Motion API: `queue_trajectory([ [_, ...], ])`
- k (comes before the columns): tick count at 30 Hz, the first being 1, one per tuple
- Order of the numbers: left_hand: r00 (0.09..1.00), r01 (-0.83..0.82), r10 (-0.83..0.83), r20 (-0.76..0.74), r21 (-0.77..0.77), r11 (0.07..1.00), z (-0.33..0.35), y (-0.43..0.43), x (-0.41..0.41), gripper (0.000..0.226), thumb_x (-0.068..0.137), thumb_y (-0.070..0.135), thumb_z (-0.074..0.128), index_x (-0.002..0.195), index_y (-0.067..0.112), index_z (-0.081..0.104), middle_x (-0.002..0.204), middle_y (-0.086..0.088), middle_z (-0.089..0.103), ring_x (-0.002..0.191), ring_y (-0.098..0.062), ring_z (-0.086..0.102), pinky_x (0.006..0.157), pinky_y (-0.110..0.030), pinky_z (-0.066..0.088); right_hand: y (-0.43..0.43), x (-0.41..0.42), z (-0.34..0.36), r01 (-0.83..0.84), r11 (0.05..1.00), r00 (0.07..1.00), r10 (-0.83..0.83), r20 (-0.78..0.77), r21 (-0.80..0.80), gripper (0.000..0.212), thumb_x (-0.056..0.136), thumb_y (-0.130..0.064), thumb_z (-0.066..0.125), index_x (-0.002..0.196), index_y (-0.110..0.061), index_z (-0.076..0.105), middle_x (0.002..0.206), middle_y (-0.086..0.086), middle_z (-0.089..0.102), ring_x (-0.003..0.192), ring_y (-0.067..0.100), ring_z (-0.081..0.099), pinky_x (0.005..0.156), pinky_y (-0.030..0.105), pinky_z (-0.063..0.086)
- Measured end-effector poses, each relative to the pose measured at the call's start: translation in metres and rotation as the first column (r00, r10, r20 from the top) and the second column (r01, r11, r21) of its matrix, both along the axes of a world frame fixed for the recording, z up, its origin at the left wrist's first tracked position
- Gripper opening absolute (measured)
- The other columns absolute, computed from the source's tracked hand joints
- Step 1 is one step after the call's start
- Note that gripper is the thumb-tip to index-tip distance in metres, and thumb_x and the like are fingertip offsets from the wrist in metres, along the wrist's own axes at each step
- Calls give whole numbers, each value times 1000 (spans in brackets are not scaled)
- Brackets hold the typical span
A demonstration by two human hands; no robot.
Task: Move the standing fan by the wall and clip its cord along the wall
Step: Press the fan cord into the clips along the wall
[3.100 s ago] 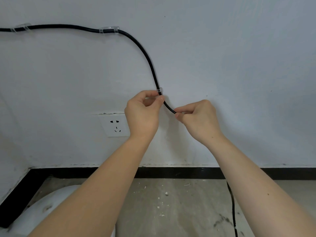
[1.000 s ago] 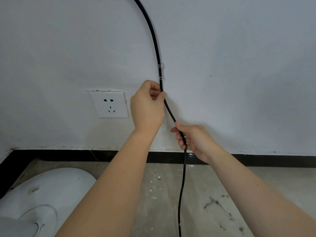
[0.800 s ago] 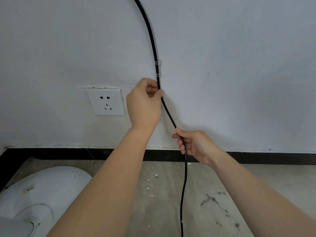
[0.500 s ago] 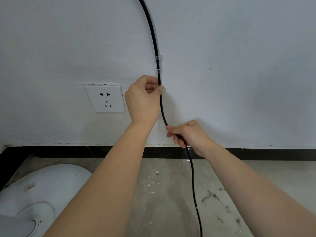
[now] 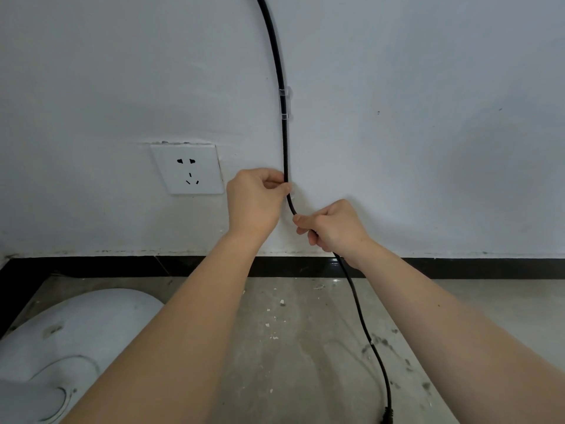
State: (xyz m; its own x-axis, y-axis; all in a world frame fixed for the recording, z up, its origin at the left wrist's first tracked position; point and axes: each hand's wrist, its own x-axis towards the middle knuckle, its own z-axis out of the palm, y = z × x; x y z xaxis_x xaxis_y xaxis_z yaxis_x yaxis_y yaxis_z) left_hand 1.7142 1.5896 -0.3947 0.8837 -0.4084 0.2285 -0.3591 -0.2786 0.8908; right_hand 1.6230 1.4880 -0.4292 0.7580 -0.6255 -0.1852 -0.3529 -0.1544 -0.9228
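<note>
We pinch the black cord [image 5: 285,148] against the wall [image 5: 428,117] below a clear clip [image 5: 284,104], left hand [image 5: 255,203] above, right hand [image 5: 334,228] gripping it lower, fingers [image 5: 301,221] closed around it.

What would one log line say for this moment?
left hand: pinching cord at wall | right hand: gripping cord lower | clip: holding cord above

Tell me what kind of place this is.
Probably a bare or unfinished indoor room: a plain white wall with a socket, a black skirting, and a dusty concrete floor flecked with plaster.
</note>
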Motion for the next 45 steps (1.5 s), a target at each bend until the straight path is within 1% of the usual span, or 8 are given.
queue_trajectory([
  [10, 995, 1, -9, 104, 83, 997, 0, 0, 5, 11, 79, 14, 67, 88, 12, 74, 69, 5, 67, 63, -3, 61, 61, -10, 48, -14, -26, -15, -121, 917, 992, 126, 11, 380, 28, 87, -27, 60, 89, -1, 72, 48, -1, 46, 39, 13, 34, 38, 21, 28],
  [17, 995, 42, -37, -93, 55, 998, -8, 3, 2, 3, 80, 12, 71, 83, 13, 72, 71, -5, 71, 74, -20, 71, 79, -37, 59, -11, -16, -4, -38, 997, 997, 43, -68, 72, 27, 85, -25, 63, 64, -9, 70, 34, -10, 33, 29, 7, 27, 32, 14, 24],
  [20, 991, 48, -42, -124, 45, 998, -8, 5, 3, 9, 79, 9, 71, 78, 19, 69, 72, -2, 71, 76, -20, 71, 81, -39, 59, -7, -10, -3, -22, 997, 998, 17, -66, -70, 27, 82, -25, 64, 59, -11, 72, 51, 6, 43, 46, 15, 42, 49, 19, 39],
  [23, 989, 15, -12, -145, 17, 1000, -10, 4, 2, 16, 79, 10, 72, 71, 23, 67, 69, -1, 70, 74, -20, 71, 80, -39, 59, -5, -5, -3, 8, 985, 998, -20, -68, -170, 26, 79, -22, 63, 57, -11, 71, 55, 11, 45, 55, 22, 44, 56, 28, 39],
  [29, 969, -27, 18, -248, -35, 999, -17, 1, -1, 22, 79, 12, 73, 62, 24, 64, 64, -3, 70, 72, -26, 72, 79, -42, 59, -6, 2, -6, 57, 980, 995, -71, -71, -188, 25, 77, -22, 63, 56, -10, 71, 45, 2, 44, 42, 13, 40, 51, 26, 35],
  [32, 963, -4, -2, -270, -23, 1000, -20, 2, -3, 23, 81, 10, 69, 64, 25, 65, 69, -7, 72, 76, -27, 72, 81, -42, 59, -8, 1, -7, 79, 981, 994, -92, -63, -180, 25, 77, -23, 63, 54, -14, 70, 53, 7, 45, 50, 18, 41, 51, 27, 36],
  [39, 992, -48, 49, -116, 12, 999, -25, -4, -12, 11, 78, 24, 74, 80, 13, 75, 71, -2, 72, 65, -11, 65, 72, -27, 55, -11, 0, -8, 95, 979, 994, -105, -43, -179, 25, 77, -22, 63, 55, -13, 70, 50, 6, 44, 47, 17, 39, 48, 26, 34],
  [45, 994, -109, 110, -15, 49, 993, -26, -12, -14, 19, 80, 30, 73, 82, 11, 74, 63, 10, 62, 66, -10, 62, 67, -24, 51, -11, 0, -9, 108, 973, 993, -115, -24, -205, 25, 79, -23, 62, 61, -9, 73, 72, 31, 63, 63, 37, 53, 57, 28, 40],
])
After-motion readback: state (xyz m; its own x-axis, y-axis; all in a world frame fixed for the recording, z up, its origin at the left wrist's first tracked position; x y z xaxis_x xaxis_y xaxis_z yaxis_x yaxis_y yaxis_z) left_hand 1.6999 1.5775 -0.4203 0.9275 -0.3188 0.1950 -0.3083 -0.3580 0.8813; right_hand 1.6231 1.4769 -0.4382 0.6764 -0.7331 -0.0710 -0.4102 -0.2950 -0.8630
